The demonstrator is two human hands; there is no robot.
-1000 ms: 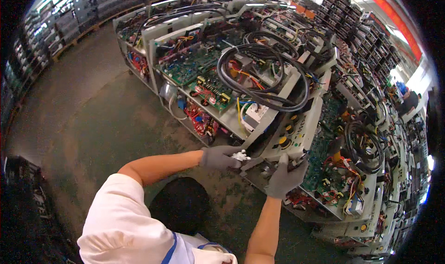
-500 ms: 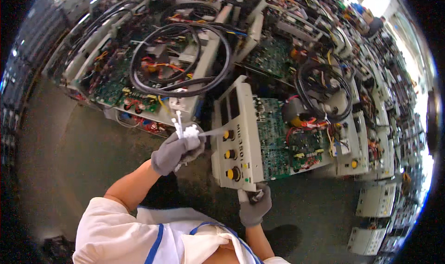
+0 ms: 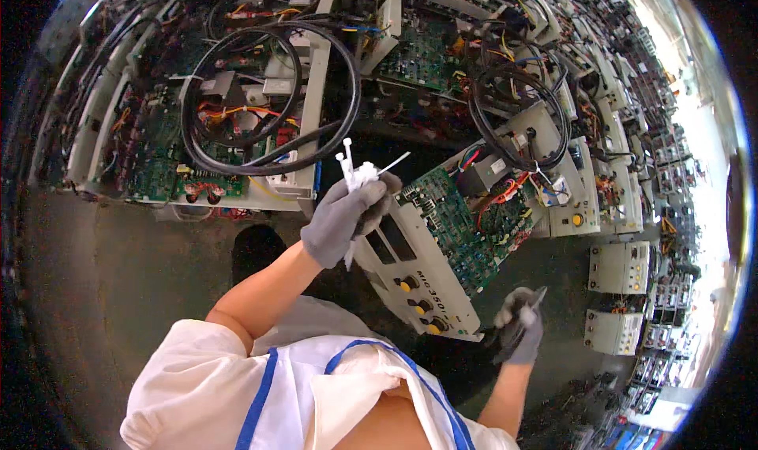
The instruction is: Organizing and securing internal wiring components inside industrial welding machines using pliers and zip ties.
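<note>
Head view: The left hand (image 3: 341,223), in a gray fabric glove, is near frame center, fingers closed around a bundle of thin white plastic cable ties (image 3: 362,178). The right hand (image 3: 520,324), likewise gloved, is at lower right, fingers partly curled; whether it grips anything cannot be determined. Between them, a light-gray metal front panel with yellow-and-black knobs (image 3: 414,270) runs diagonally beside a green circuit board (image 3: 466,237).

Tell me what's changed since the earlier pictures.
The unit's knobbed front panel has swung round to face more toward the person; the right hand has let go of its near corner. The left hand moved to its far end, still holding white cable ties.
</note>
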